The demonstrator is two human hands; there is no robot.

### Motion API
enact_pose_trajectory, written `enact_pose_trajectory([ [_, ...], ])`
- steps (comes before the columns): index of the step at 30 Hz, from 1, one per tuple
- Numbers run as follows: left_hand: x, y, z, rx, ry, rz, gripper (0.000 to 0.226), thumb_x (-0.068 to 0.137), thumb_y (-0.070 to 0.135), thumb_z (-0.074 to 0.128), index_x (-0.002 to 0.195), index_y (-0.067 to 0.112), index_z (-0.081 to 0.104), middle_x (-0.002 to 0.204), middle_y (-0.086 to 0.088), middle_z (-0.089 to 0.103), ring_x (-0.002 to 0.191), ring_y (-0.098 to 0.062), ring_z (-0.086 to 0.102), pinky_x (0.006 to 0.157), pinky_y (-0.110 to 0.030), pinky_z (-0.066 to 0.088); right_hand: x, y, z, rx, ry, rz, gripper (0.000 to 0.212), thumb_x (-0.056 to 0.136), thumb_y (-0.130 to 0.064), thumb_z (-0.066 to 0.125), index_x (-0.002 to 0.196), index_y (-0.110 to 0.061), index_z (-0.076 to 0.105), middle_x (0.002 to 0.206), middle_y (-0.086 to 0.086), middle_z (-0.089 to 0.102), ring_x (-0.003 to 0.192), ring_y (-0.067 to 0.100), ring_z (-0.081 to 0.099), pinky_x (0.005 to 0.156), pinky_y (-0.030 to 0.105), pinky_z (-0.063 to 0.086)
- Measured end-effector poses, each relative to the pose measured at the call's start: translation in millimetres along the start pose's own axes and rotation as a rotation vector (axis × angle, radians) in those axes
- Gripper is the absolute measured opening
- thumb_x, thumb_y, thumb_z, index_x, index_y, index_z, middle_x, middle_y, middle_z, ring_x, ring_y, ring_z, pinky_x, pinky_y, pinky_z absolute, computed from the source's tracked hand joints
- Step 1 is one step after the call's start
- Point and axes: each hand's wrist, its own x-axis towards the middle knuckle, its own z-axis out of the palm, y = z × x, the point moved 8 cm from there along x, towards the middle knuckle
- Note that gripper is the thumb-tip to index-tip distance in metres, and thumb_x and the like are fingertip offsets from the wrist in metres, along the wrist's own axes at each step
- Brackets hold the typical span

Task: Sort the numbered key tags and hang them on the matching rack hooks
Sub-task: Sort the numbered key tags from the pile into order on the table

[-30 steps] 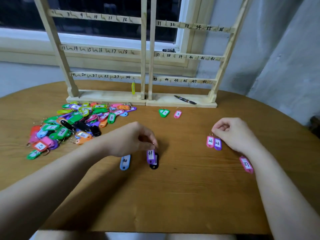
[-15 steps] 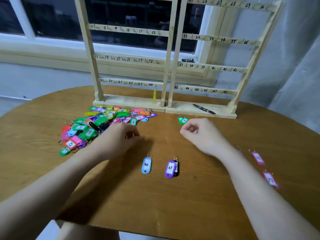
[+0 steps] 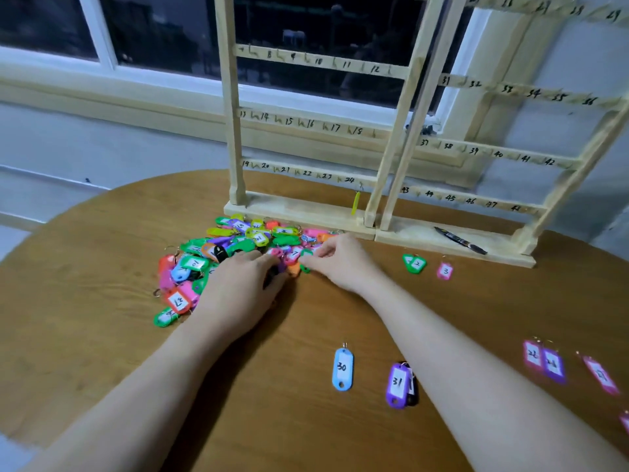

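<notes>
A heap of coloured numbered key tags (image 3: pixel 218 248) lies on the table in front of the left half of the wooden rack (image 3: pixel 306 212). My left hand (image 3: pixel 245 287) rests palm down on the near right side of the heap, its fingertips among the tags. My right hand (image 3: pixel 337 260) touches the tags at the heap's right edge with its fingertips. Neither hand plainly lifts a tag. One yellow tag (image 3: pixel 355 203) hangs on hook 24. Set apart on the table are blue tag 30 (image 3: pixel 342 368) and purple tag 31 (image 3: pixel 397 384), which lies on a black one.
Green tag 2 (image 3: pixel 414 264) and pink tag 3 (image 3: pixel 445 270) lie near the rack's base. Pink tag 22 (image 3: pixel 532 354), a purple tag (image 3: pixel 553 364) and another pink tag (image 3: pixel 600 374) lie at the right. A black marker (image 3: pixel 459 240) rests on the base. The round wooden table (image 3: pixel 85 267) stands before a window.
Both hands moved left and away from me, off the sorted tags and onto the heap. My view swung left and closer to the rack.
</notes>
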Motion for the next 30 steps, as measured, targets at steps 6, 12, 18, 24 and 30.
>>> enact_pose_trajectory([
  [6, 3, -3, -10, -0.004, 0.085, -0.011, 0.023, 0.094, 0.012, 0.058, 0.112, 0.010, 0.072, 0.094, -0.015, 0.074, 0.085, -0.037, 0.067, 0.072, -0.042, 0.054, 5, 0, 4, -0.094, 0.025, 0.054, 0.035, 0.086, -0.038, 0.078, 0.066, -0.012, 0.066, 0.064, -0.003, 0.055, 0.069, 0.018, 0.053, 0.065, 0.033, 0.043],
  [12, 2, -13, -10, -0.085, 0.119, -0.105, 0.035, 0.095, 0.018, 0.059, 0.130, 0.015, 0.064, 0.094, -0.009, 0.074, 0.091, -0.035, 0.065, 0.074, -0.040, 0.048, -23, 6, -17, 0.170, 0.000, -0.020, 0.022, 0.094, -0.027, 0.070, 0.087, -0.007, 0.072, 0.072, -0.004, 0.064, 0.063, 0.008, 0.053, 0.064, 0.028, 0.041],
  [18, -7, -5, -8, -0.458, 0.063, -0.161, 0.017, 0.093, 0.014, 0.068, 0.107, 0.022, 0.073, 0.090, 0.010, 0.071, 0.079, 0.001, 0.063, 0.072, -0.015, 0.046, -64, 37, -41, 0.304, -0.017, 0.013, 0.033, 0.101, -0.030, 0.061, 0.094, 0.000, 0.070, 0.075, 0.021, 0.068, 0.050, 0.000, 0.057, 0.060, 0.032, 0.042],
  [24, -5, 8, 11, -0.689, -0.112, -0.165, 0.009, 0.099, 0.025, 0.062, 0.091, 0.024, 0.063, 0.078, -0.003, 0.066, 0.066, -0.014, 0.055, 0.067, -0.042, 0.051, -77, 53, -51, 0.431, -0.053, -0.021, 0.014, 0.104, -0.019, 0.056, 0.101, -0.009, 0.065, 0.086, 0.003, 0.078, 0.062, 0.019, 0.070, 0.055, 0.028, 0.046],
  [30, 25, 29, 15, -0.794, -0.211, -0.109, 0.010, 0.102, 0.020, 0.058, 0.095, 0.023, 0.064, 0.078, 0.000, 0.070, 0.068, -0.030, 0.056, 0.064, -0.045, 0.049, -72, 60, -51, 0.533, -0.061, -0.024, 0.009, 0.103, -0.013, 0.056, 0.107, -0.008, 0.062, 0.087, 0.007, 0.079, 0.067, 0.024, 0.073, 0.054, 0.026, 0.048],
])
